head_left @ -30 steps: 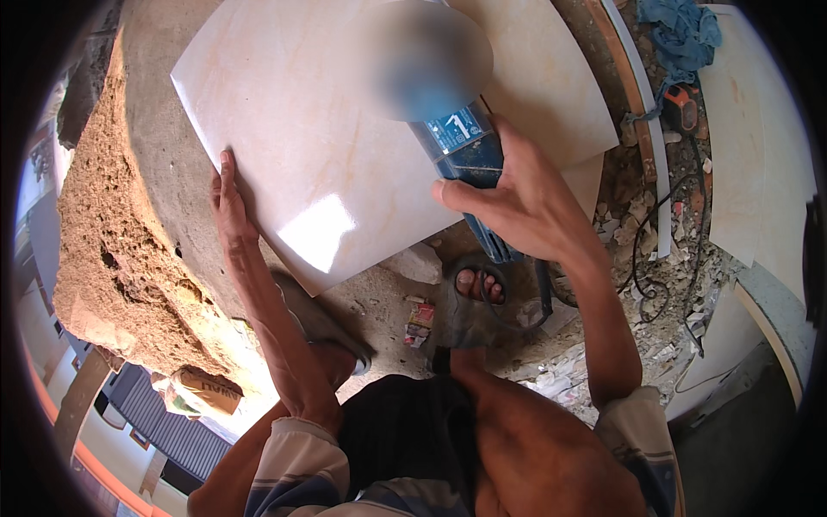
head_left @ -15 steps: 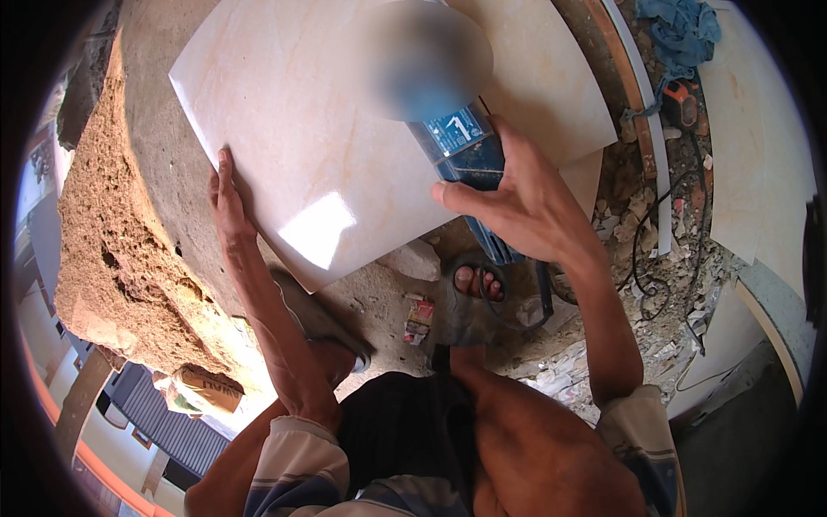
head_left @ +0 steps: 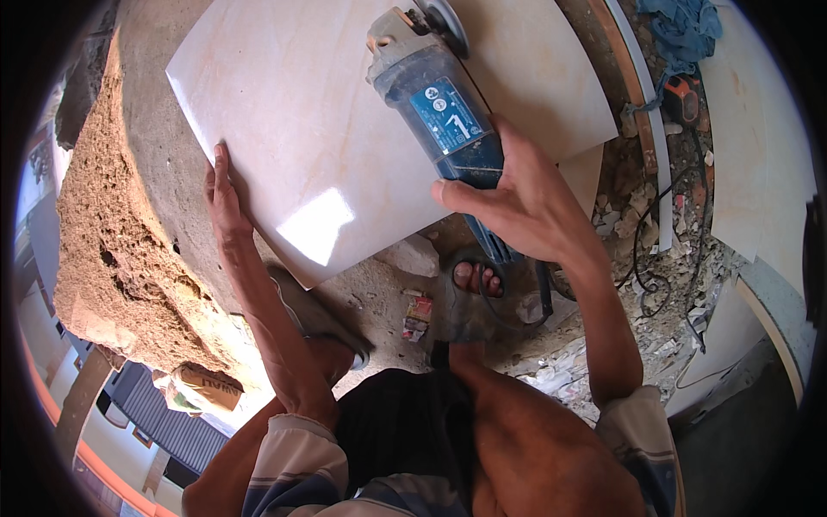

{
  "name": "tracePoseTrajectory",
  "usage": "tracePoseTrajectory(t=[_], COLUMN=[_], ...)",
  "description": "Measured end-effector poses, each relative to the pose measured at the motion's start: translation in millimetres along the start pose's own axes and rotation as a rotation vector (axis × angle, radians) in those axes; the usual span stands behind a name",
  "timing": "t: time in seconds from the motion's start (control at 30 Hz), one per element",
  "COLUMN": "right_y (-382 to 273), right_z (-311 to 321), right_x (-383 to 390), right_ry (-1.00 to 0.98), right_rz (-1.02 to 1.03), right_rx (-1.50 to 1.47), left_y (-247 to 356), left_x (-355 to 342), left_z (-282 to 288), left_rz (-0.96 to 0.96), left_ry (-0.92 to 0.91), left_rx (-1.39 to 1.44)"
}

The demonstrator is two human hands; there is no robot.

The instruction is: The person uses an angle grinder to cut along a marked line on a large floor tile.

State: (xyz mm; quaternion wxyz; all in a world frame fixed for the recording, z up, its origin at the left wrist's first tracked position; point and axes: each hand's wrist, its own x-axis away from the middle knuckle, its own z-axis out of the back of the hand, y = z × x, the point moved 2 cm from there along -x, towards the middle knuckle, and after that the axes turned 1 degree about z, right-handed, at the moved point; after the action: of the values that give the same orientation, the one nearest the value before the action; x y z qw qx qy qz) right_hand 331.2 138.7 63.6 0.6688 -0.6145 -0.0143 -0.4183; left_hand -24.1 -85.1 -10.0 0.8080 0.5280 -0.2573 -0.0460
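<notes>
A large cream, glossy tile lies before me, faintly veined and catching a bright patch of light. My left hand holds its left edge, with some fingers hidden from view. In my right hand is a blue angle grinder, gripped round its body above the tile. The grinder's grey disc stands on edge at its far end; whether it spins I cannot tell. A dark line runs along the tile just right of the grinder, partly hidden by it.
Rubble and a black cord lie at the right, beside a long white strip. Beyond are a blue cloth, an orange-and-black tool and another tile. A crumpled packet lies near my sandalled foot.
The grinder's head and disc, blurred over before, now show clearly. The tile and my left hand have shifted very slightly left and away. My right hand keeps its grip, nearly still.
</notes>
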Motion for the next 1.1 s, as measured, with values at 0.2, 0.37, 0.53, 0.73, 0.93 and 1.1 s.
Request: tracePoseTrajectory(t=[0.2, 0.37, 0.53, 0.73, 0.93, 1.1], right_y=[-3, 0, 6, 2, 1, 7], right_z=[0, -2, -4, -2, -2, -4], right_x=[3, 12, 16, 16, 12, 17], right_ry=[0.009, 0.010, 0.014, -0.001, -0.013, -0.016], right_rz=[0.013, 0.025, 0.030, 0.005, -0.011, 0.004], right_rx=[0.008, -0.075, -0.111, -0.066, -0.013, -0.102], left_y=[-5, -9, -8, -4, -1, -5], left_x=[-6, -7, -7, -4, -2, -6], left_z=[3, 6, 5, 3, 1, 4], left_rz=[-0.043, -0.066, -0.059, -0.048, -0.033, -0.054], left_ry=[-0.022, -0.040, -0.045, -0.039, -0.036, -0.052], left_rx=[0.015, -0.002, -0.007, 0.024, 0.021, 0.022])
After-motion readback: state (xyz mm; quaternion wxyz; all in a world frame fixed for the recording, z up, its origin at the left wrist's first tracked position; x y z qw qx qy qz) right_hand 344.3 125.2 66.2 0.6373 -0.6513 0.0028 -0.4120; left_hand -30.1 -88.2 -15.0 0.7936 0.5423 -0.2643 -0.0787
